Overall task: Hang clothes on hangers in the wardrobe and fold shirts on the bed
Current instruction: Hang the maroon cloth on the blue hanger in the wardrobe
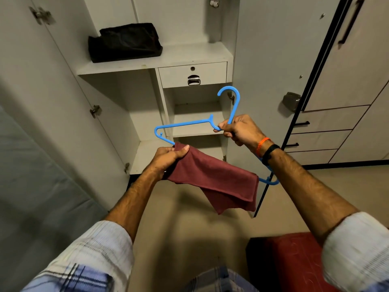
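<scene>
A blue plastic hanger (185, 123) is held in the air in front of the open wardrobe (185, 57). My right hand (240, 129) grips it at the neck, just under the hook. A maroon cloth (219, 182) is draped over the hanger's lower bar and hangs down folded. My left hand (170, 159) pinches the cloth's left end against the bar. The hanger's right end sticks out past the cloth, below my right wrist.
A black folded garment (125, 42) lies on the wardrobe shelf above a small locked drawer (192, 74). Both wardrobe doors stand open. A grey mattress (35, 186) is at the left, a red box (294, 260) at the lower right, more cabinet drawers (328, 133) to the right.
</scene>
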A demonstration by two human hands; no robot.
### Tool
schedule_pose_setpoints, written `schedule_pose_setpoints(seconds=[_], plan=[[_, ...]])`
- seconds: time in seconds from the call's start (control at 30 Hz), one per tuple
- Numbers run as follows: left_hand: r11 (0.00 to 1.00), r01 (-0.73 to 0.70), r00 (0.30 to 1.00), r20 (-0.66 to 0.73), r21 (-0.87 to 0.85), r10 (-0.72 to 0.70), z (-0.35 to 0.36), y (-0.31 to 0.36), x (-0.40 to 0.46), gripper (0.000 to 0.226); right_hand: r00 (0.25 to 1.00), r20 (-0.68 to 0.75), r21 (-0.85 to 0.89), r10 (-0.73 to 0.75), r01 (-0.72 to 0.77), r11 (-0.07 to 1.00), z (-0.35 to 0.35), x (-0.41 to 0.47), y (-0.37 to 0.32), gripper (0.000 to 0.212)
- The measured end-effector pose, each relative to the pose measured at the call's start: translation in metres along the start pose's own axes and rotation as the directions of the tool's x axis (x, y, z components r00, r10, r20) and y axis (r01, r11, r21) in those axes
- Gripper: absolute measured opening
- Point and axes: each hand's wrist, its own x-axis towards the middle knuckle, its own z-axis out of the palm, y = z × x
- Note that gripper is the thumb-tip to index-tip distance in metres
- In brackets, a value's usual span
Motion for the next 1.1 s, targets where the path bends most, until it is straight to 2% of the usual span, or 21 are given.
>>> schedule_pose_setpoints(seconds=[0.17, 0.23, 0.4, 0.47, 0.53, 0.63, 0.73, 0.8, 0.87, 0.97, 1.03, 1.1], plan=[[0.983, 0.162, 0.975, 0.168, -0.081, -0.147, -0.009, 0.007, 0.001, 0.055, 1.0, -0.007, -0.105, -0.004, 0.003, 0.995, 0.0, 0.001, 0.005, 0.023], [0.976, 0.206, 0.965, 0.177, -0.064, -0.192, -0.014, 0.006, 0.004, 0.048, 1.0, -0.01, -0.13, 0.003, -0.004, 0.991, -0.002, 0.001, 0.007, 0.024], [0.979, 0.194, 0.952, 0.229, 0.065, -0.203, -0.014, -0.003, 0.006, 0.019, 1.0, 0.023, -0.093, 0.015, -0.012, 0.996, -0.001, 0.001, 0.008, 0.025], [0.98, 0.198, 0.948, 0.248, 0.032, -0.2, -0.012, -0.004, 0.005, 0.017, 1.0, 0.024, -0.112, 0.006, -0.003, 0.994, 0.001, 0.001, 0.008, 0.025], [0.97, 0.223, 0.95, 0.244, -0.093, -0.195, -0.011, -0.007, 0.008, 0.016, 1.0, 0.028, -0.133, -0.005, 0.009, 0.991, 0.001, 0.002, 0.008, 0.025], [0.939, 0.23, 0.97, 0.132, -0.257, -0.202, -0.009, -0.008, 0.013, 0.018, 0.999, 0.031, -0.141, -0.01, 0.014, 0.99, 0.001, 0.003, 0.009, 0.024], [0.961, 0.209, 0.978, 0.037, -0.18, -0.206, -0.007, -0.007, 0.014, 0.027, 0.999, 0.042, -0.122, -0.007, 0.012, 0.992, 0.002, 0.002, 0.011, 0.023], [0.976, 0.203, 0.979, 0.042, -0.079, -0.201, -0.007, -0.007, 0.011, 0.038, 0.999, 0.045, -0.13, -0.006, 0.012, 0.991, 0.002, 0.001, 0.011, 0.023], [0.984, 0.177, 0.984, 0.041, -0.028, -0.176, -0.008, -0.006, 0.007, 0.038, 0.999, 0.049, -0.136, -0.003, 0.01, 0.991, 0.003, 0.0, 0.012, 0.024], [0.986, 0.051, 0.994, -0.091, -0.156, -0.066, -0.007, -0.01, 0.011, 0.028, 0.999, 0.05, -0.112, 0.008, -0.002, 0.994, 0.001, 0.0, 0.012, 0.025], [0.968, -0.068, 0.975, -0.224, -0.243, 0.012, -0.005, -0.011, 0.013, 0.017, 0.999, 0.052, -0.069, 0.01, -0.006, 0.998, 0.0, -0.001, 0.013, 0.024], [0.975, -0.163, 0.925, -0.368, -0.15, 0.098, -0.006, -0.012, 0.018, 0.014, 0.998, 0.058, -0.042, 0.008, -0.006, 0.999, -0.001, -0.001, 0.012, 0.023]])
